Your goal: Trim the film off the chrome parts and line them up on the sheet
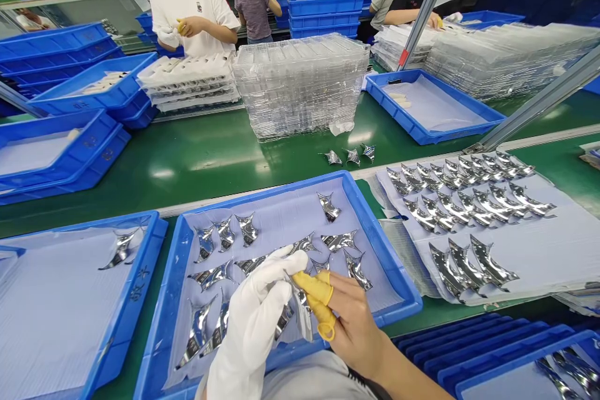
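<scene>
My left hand (pixel 257 312), in a white glove, is closed on the upper edge of a shiny curved metal part (pixel 304 319). Yellow finger cots cover the fingertips of my right hand (pixel 340 312), which pinches the same part from the right. My fingers hide much of it. Both hands are over the near side of a blue tray (pixel 349 190) lined with white sheet. Several similar chrome-like pieces with pointed corners, such as one metal piece (pixel 328 206), lie apart in that tray.
Rows of metal pieces (pixel 487 262) lie on white sheeting at right. Another blue tray (pixel 152 231) stands at left with a metal piece (pixel 120 249). Beyond are three small pieces (pixel 352 156), stacked clear plastic trays (pixel 300 87), a slanted metal post (pixel 539 100) and co-workers.
</scene>
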The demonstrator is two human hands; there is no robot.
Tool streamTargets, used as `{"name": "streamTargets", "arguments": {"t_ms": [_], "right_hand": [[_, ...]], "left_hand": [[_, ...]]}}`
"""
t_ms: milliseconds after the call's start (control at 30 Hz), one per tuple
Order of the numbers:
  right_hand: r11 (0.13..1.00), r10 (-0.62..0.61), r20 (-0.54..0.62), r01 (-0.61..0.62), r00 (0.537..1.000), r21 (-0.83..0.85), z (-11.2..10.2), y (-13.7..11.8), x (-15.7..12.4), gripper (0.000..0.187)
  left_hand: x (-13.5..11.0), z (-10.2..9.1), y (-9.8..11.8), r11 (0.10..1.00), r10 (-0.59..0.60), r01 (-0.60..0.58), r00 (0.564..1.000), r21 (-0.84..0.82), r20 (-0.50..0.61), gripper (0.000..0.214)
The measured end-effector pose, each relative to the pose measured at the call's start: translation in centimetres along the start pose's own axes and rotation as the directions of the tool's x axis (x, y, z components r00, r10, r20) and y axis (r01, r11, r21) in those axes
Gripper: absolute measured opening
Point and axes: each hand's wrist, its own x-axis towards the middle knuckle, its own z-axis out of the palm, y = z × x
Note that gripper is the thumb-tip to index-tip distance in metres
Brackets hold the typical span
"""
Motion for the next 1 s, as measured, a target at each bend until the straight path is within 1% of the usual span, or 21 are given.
{"name": "streamTargets", "arguments": {"t_ms": [100,233,300,367,533,633,700,833,900,1000], "right_hand": [[0.997,0.072,0.012,-0.072,0.997,0.042,0.1,-0.1,0.0,0.039],[0.969,0.161,0.024,-0.162,0.987,0.184,0.2,-0.1,0.1,0.035],[0.953,0.173,0.028,-0.175,0.984,0.246,0.3,-0.1,0.2,0.034],[0.952,0.161,0.027,-0.163,0.987,0.259,0.2,-0.1,0.2,0.034],[0.981,0.077,0.013,-0.078,0.997,0.176,0.1,0.1,0.2,0.034],[0.988,0.026,0.029,-0.030,0.999,0.152,0.0,0.3,0.1,0.032],[0.987,0.020,0.039,-0.026,0.999,0.161,0.0,0.4,-0.1,0.032],[0.985,0.056,-0.023,-0.051,0.998,0.166,0.1,0.6,-0.7,0.034],[0.994,0.049,-0.062,-0.043,0.997,0.096,0.3,0.8,-1.0,0.032],[0.993,-0.078,-0.103,0.068,0.992,-0.097,0.9,1.0,-1.4,0.030]], "left_hand": [[0.1,-0.1,-0.2,1.000,0.015,-0.015,1.000,0.010,0.021,0.032],[0.3,0.0,-0.2,1.000,0.016,-0.016,1.000,0.005,0.024,0.033],[0.3,0.1,-0.1,1.000,0.000,0.000,1.000,0.004,0.021,0.033],[0.3,0.1,-0.2,1.000,-0.018,0.018,1.000,-0.004,0.021,0.033],[0.1,0.0,-0.3,0.999,-0.040,0.040,0.999,-0.011,0.011,0.031],[0.0,0.0,-0.4,0.996,-0.070,0.069,0.997,-0.059,-0.015,0.029],[0.0,0.0,-0.3,0.991,-0.093,0.090,0.995,-0.097,-0.031,0.028],[0.3,0.2,-0.1,0.982,-0.128,0.117,0.990,-0.147,-0.065,0.026],[0.5,0.4,0.1,0.973,-0.151,0.132,0.984,-0.189,-0.094,0.026],[0.7,0.8,0.3,0.949,-0.212,0.165,0.965,-0.268,-0.156,0.027]]}}
